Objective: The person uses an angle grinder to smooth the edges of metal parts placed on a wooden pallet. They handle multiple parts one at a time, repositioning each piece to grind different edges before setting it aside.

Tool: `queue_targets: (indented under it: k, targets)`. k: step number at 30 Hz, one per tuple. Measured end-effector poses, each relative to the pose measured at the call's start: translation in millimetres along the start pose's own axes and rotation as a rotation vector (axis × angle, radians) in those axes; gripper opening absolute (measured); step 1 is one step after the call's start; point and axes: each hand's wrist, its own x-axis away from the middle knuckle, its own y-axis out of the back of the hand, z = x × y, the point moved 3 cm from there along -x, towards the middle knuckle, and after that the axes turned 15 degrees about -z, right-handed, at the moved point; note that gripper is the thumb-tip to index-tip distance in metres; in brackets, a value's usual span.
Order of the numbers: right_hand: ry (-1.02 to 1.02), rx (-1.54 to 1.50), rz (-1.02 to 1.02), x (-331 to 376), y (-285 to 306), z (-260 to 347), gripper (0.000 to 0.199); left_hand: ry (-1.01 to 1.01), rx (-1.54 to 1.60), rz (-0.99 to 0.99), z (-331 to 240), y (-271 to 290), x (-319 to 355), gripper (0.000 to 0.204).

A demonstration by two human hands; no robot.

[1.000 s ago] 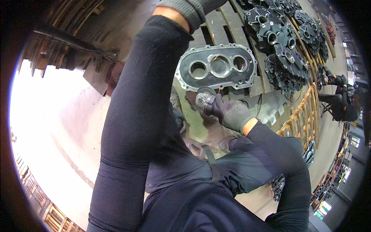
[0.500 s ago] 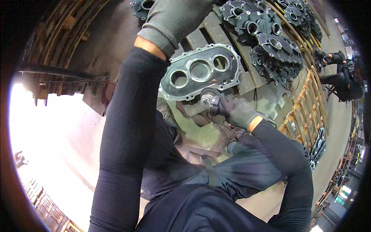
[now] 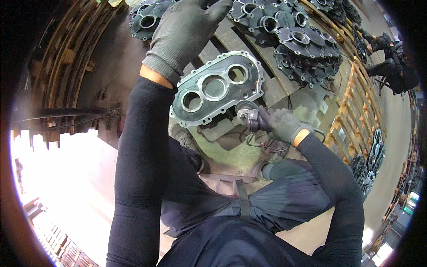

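Note:
A grey-gloved left hand (image 3: 184,33) of mine is raised at the top, close to the camera. Its thumb stands apart, the other fingertips are cut off by the upper edge, and nothing shows in it. My right hand (image 3: 284,124), in a grey glove, is wrapped round an angle grinder (image 3: 251,119). The grinder's disc lies at the near right rim of a flat cast-metal housing cover (image 3: 178,103); whether they touch I cannot tell. Three round openings run along the cover, and small bolt bosses line its bright edge.
Stacked dark castings (image 3: 307,55) stand behind and to the right, with another casting (image 3: 147,22) at the far left. Wooden slats (image 3: 235,44) lie beneath. A wooden pallet (image 3: 349,107) leans at right, near more castings (image 3: 367,171). Another person (image 3: 393,62) is at far right.
My left hand shows more fully in the picture, its thumb now visible. The view has shifted, so the cover sits further left and lower. The grinder stays in my right hand near the rim.

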Motion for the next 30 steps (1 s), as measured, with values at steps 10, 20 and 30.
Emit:
queue_targets:
  k: [10, 20, 30]
  targets:
    - [-0.072, -0.010, 0.022, 18, -19, -36, 0.094, -0.280, 0.089, 0.020, 38, -35, -12, 0.047]
    - [-0.557, -0.316, -0.188, 66, -5, -95, 0.085, -0.142, -0.076, 0.058, 30, -46, -7, 0.050]
    - [-0.901, -1.095, -0.354, 5, 13, -110, 0.055, -0.153, -0.015, 0.016, 24, -36, -1, 0.052]
